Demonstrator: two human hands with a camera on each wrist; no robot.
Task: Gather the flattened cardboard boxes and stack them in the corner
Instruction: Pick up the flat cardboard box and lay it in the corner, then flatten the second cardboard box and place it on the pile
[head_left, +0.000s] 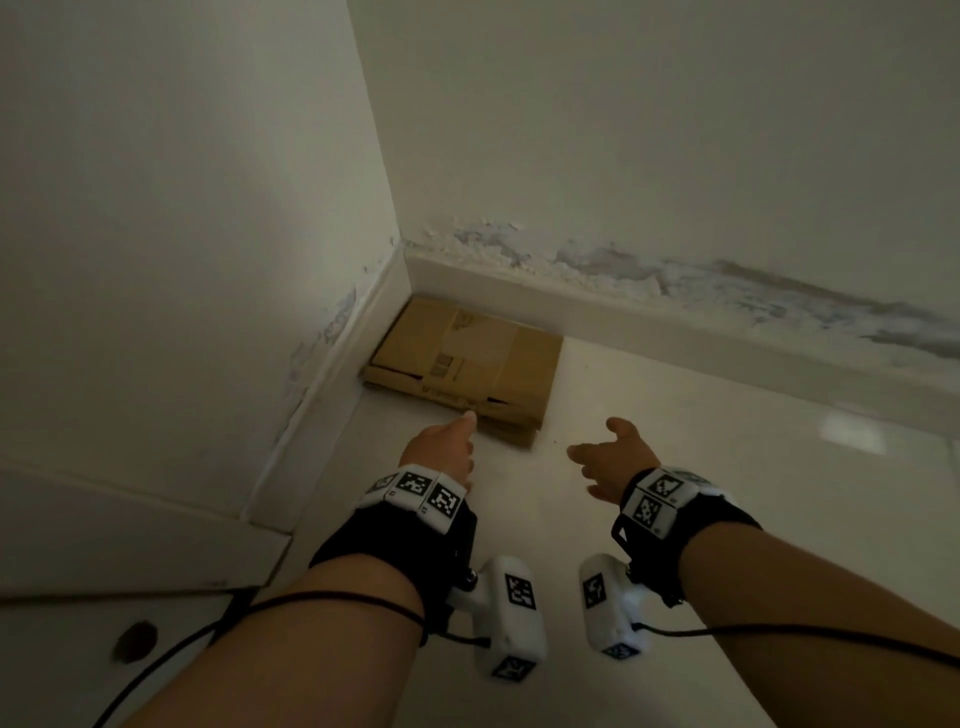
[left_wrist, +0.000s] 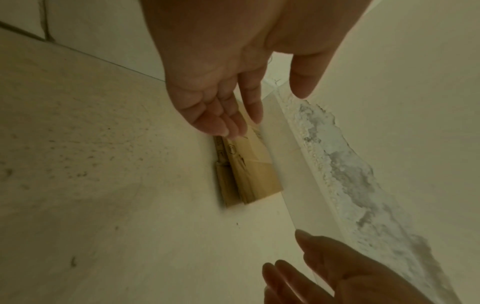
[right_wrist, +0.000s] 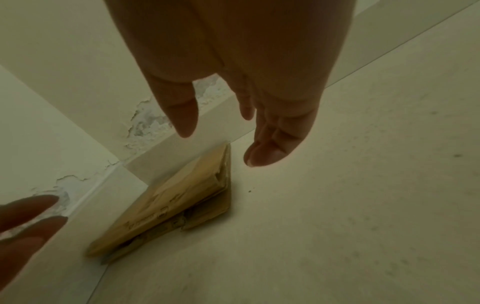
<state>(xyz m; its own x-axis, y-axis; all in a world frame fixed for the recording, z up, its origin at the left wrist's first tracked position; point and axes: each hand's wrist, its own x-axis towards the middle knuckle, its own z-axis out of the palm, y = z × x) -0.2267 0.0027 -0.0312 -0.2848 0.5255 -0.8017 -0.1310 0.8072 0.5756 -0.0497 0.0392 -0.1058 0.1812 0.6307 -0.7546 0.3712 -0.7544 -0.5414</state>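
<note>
A stack of flat brown corrugated cardboard boxes (head_left: 462, 364) lies on the pale, smooth floor (head_left: 675, 493), tucked into the corner against white skirting boards (head_left: 597, 306). Above them the wall's paint (head_left: 701, 280) flakes in rough grey patches. The left hand (head_left: 441, 449) and right hand (head_left: 613, 457) hover nearby, fingers loosely spread, holding nothing.

Printing on top sheet of cardboard stack (head_left: 467, 358) too small to read; layer count along near edge unclear. Far corner of stack hidden behind fingers (left_wrist: 228, 121) of left hand (left_wrist: 215, 67) in left wrist view. Right hand (left_wrist: 345, 275) cut off there by lower edge
</note>
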